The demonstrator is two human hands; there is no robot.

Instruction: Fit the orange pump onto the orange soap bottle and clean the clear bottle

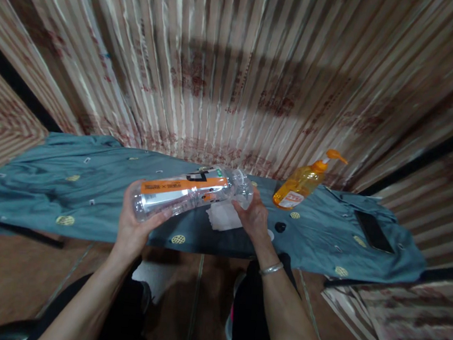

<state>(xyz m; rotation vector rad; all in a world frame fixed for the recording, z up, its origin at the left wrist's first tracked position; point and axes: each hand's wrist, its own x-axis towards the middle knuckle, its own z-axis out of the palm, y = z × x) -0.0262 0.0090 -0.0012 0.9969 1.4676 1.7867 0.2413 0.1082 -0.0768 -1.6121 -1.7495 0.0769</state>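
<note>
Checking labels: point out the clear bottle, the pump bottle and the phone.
clear bottle (184,191): head view, on its orange label band.
pump bottle (299,187): head view, on its orange body.
phone (373,231): head view, on its dark screen.

Your clear bottle (192,193) carries an orange-and-black label band. At 2 o'clock from it: translucent orange pump bottle (299,186), orange nozzle, white-and-red label. Cloth (68,187) is teal-blue, dotted with small yellow round motifs. Black phone (373,231) at 3 o'clock. White tissue (224,217), small black cap (280,227). Backdrop: brown-and-cream stripes.
</note>
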